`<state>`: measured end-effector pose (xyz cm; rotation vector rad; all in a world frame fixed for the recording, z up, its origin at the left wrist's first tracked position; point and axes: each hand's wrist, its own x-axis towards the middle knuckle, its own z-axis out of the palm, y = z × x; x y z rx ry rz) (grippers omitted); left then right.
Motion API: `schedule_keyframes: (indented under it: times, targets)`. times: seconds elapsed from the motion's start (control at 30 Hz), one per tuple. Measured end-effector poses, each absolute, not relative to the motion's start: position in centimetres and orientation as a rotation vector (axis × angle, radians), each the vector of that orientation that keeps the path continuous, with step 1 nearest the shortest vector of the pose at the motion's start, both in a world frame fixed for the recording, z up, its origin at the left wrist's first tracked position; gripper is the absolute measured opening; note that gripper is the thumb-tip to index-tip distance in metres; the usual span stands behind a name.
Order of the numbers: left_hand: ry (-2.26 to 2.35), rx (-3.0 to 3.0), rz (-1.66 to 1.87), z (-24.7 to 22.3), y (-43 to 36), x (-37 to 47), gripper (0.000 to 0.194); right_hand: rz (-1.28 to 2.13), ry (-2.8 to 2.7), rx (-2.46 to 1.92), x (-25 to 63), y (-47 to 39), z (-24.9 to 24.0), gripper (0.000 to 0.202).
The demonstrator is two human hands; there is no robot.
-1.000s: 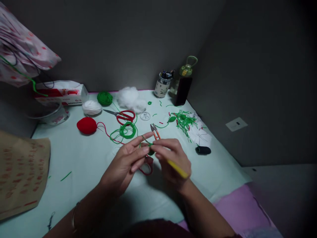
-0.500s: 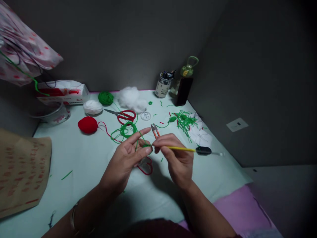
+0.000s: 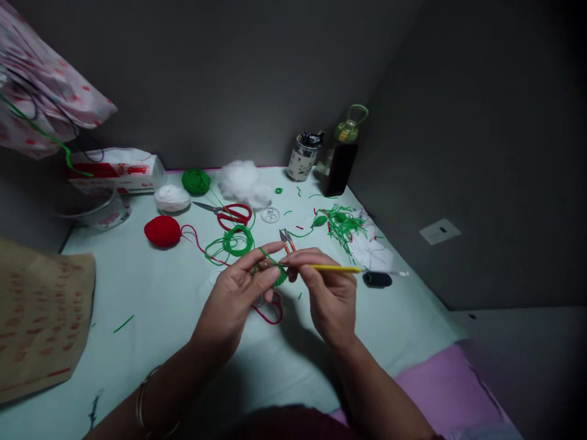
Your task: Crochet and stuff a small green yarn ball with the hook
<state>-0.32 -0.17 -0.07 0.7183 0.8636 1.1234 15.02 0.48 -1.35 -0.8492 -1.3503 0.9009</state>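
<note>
Between thumb and fingers, my left hand (image 3: 238, 296) pinches a small green crochet piece (image 3: 280, 277), and green yarn runs over its raised index finger. My right hand (image 3: 328, 293) is closed round a crochet hook with a yellow handle (image 3: 337, 268). The hook's metal tip reaches the green yarn at my left fingertips. Behind the hands lies a loose coil of green yarn (image 3: 237, 241). Small thread snips (image 3: 288, 239) with orange handles lie just beyond my right fingers. A red yarn loop (image 3: 274, 309) shows below my left hand, partly hidden.
Red-handled scissors (image 3: 233, 216), a red yarn ball (image 3: 162, 231), a white ball (image 3: 172, 198), a green ball (image 3: 196, 181) and white stuffing (image 3: 244, 183) lie toward the back. Green scraps (image 3: 346, 227) and a dark spool (image 3: 377, 280) are at right. A brown paper bag (image 3: 46, 318) stands left.
The hook has shifted slightly left, its tip now further in at my left fingers. The green piece has turned, and more of it shows below my left thumb.
</note>
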Motion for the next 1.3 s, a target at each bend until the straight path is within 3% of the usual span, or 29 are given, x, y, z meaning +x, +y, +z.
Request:
schedule_keyframes:
  times: [0.13, 0.33, 0.47, 0.57, 0.67, 0.77, 0.93, 1.13, 1.3]
  targets:
    - [0.847, 0.681, 1.117, -0.1, -0.1, -0.3, 0.037, 0.908, -1.342, -0.878, 14.9, 0.4, -1.5, 0.017]
    - [0.781, 0.527, 1.116, -0.5, -0.5, 0.1, 0.045, 0.189, -1.802, -0.933, 14.8, -0.6, -1.4, 0.032]
    - [0.7, 0.376, 1.035, 0.1, 0.0, -0.3, 0.036, 0.457, -1.545, -0.879, 15.3, -0.1, -1.3, 0.023]
    - [0.737, 0.438, 1.146, 0.3, 0.2, -0.3, 0.045, 0.739, -1.368, -0.859, 15.3, 0.4, -1.3, 0.022]
    - [0.747, 0.5, 1.177, 0.0, 0.0, 0.0, 0.055, 0.555, -1.57, -0.89, 14.9, 0.3, -1.6, 0.022]
    - [0.697, 0.417, 1.053, -0.2, -0.1, 0.0, 0.049, 0.341, -1.63, -0.889, 14.9, 0.0, -1.6, 0.027]
    - [0.704, 0.427, 1.103, 0.1, 0.2, -0.5, 0.037, 0.924, -1.135, -0.792, 15.4, 0.5, -1.3, 0.018]
    - [0.811, 0.76, 1.032, -0.5, -0.1, -0.5, 0.057, 1.267, -1.022, -0.847, 15.1, 1.3, -1.9, 0.012]
    - [0.831, 0.812, 0.991, -0.1, 0.0, -0.4, 0.071, 1.549, -0.706, -0.831, 15.6, 1.8, -1.6, 0.024]
